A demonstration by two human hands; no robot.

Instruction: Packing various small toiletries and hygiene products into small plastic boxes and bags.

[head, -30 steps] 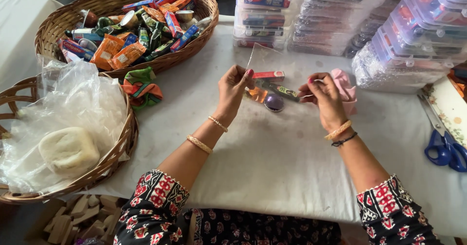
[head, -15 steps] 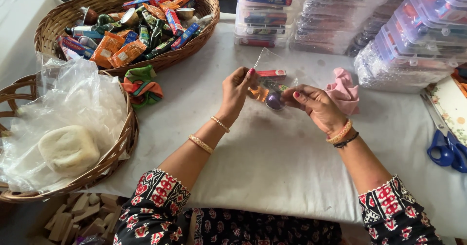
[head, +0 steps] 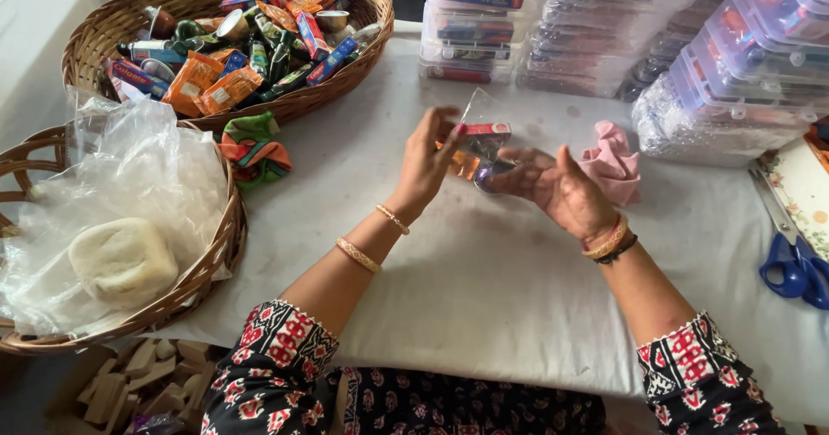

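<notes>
Clear plastic pouch of small items is pinched upright by left hand fingers, cupped underneath by right hand, just beside pink cloth.

left hand raised with fingers pinched, right hand palm up with fingers curled, forearms angled inward

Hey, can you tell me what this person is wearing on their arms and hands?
Both arms are bare from the elbow down. The sleeves are dark with a red and white block-like pattern and end near the elbows. The left hand has red-painted nails, and that arm has two thin gold bangles. The right hand has gold and red bangles plus a dark band at the wrist.
</notes>
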